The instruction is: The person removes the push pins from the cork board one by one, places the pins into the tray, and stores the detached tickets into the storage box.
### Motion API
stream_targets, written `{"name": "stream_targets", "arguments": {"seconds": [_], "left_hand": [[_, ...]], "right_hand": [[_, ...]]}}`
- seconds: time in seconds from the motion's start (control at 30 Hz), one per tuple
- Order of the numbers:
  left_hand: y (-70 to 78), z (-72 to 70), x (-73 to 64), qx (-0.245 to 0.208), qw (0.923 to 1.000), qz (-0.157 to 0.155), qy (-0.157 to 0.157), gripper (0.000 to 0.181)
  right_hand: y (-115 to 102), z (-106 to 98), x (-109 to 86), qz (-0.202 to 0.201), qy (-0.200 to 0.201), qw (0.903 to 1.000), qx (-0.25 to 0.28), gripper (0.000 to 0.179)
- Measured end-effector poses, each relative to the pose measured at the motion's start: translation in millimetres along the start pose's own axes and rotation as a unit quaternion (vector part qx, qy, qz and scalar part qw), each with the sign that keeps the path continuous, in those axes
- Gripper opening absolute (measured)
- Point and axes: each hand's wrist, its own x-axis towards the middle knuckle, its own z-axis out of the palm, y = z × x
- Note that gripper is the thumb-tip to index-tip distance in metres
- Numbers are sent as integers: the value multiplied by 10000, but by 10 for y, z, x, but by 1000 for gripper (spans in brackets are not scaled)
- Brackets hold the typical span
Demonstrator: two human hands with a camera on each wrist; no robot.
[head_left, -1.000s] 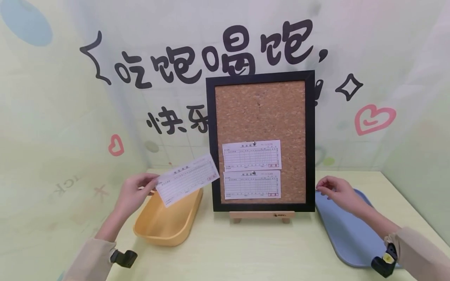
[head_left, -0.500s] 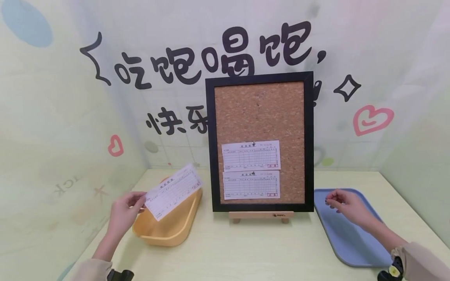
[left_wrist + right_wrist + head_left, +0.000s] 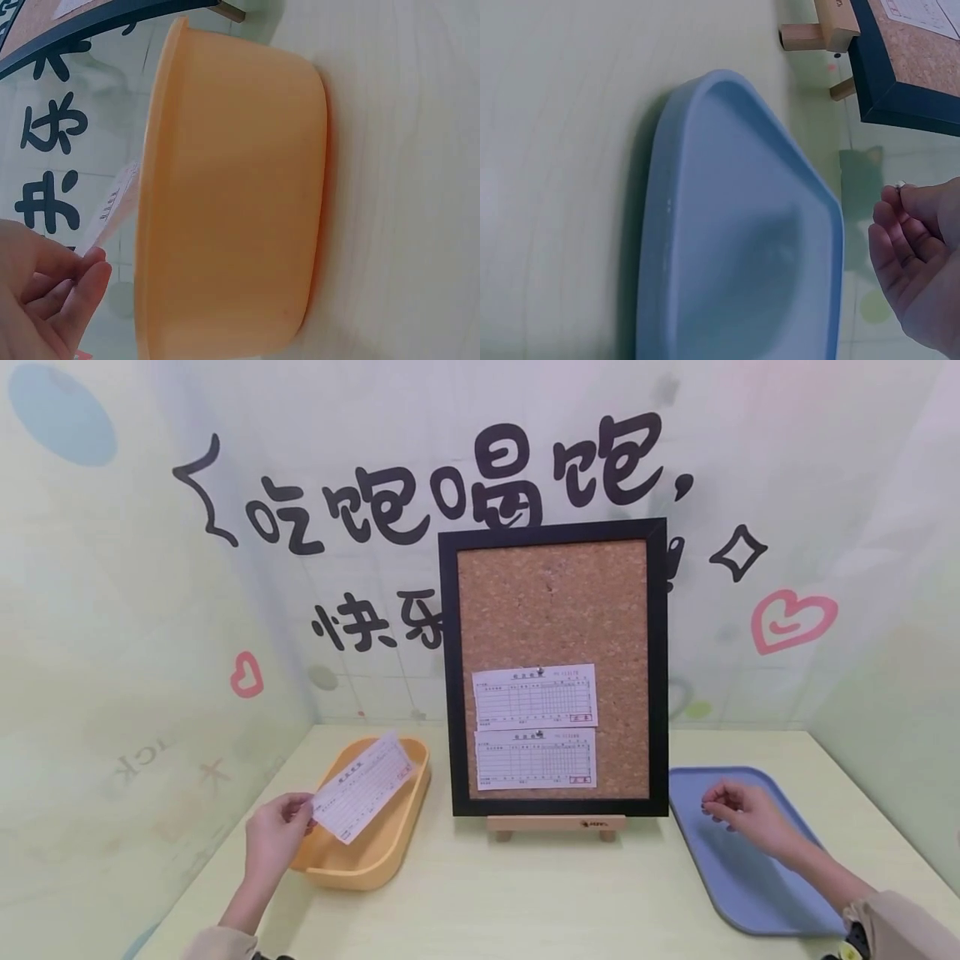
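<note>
My left hand pinches the left end of a printed receipt slip, thumb against fingers, and holds it tilted over the yellow bin. In the left wrist view the slip's edge shows just past the bin wall. My right hand is above the blue tray, its thumb and forefinger pinching a tiny push pin, mostly hidden by the fingertips. Between the hands stands a black-framed cork board. Two similar slips are pinned low on it, an upper slip and a lower slip.
A small wooden easel props up the board on the pale table. Behind it hangs a light backdrop with black lettering and pink hearts. The yellow bin is left of the board, the blue tray right of it.
My left hand has drawn the slip away from the board, down and left over the yellow bin. My right hand has moved right and down, away from the frame, over the blue tray.
</note>
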Motion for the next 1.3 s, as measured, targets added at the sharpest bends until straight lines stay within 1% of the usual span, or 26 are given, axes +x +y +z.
{"name": "stream_targets", "arguments": {"seconds": [0.1, 0.33, 0.43, 0.6, 0.73, 0.83, 1.0, 1.07, 1.3], "left_hand": [[-29, 5, -21, 13, 9999, -126, -49, 17], [-70, 19, -74, -96, 9989, -427, -186, 21], [-69, 39, -94, -136, 9983, -494, -262, 22], [-85, 98, -107, -268, 9973, -572, -366, 25], [-99, 158, -107, -425, 9969, -537, -381, 27], [-97, 193, -109, -484, 9967, -471, -452, 28], [-70, 224, -118, -543, 9945, -513, -734, 30], [-63, 234, -119, -554, 9936, -515, -834, 31], [-51, 267, -107, -456, 9915, -365, -1162, 34]], "right_hand": [[24, 6, -14, 41, -55, 10000, -6, 4], [-10, 32, -27, 390, -266, 9988, 109, 9], [-20, 43, -40, 389, -320, 9986, 136, 8], [-5, 66, -63, 261, -310, 9991, 93, 6], [-7, 76, -78, 158, -309, 9993, 101, 6], [-2, 80, -86, 225, -327, 9991, 118, 6], [42, 90, -93, 358, -320, 9988, 37, 7], [63, 93, -94, 343, -324, 9989, 25, 7], [136, 102, -120, 125, -438, 9989, 71, 5]]}}
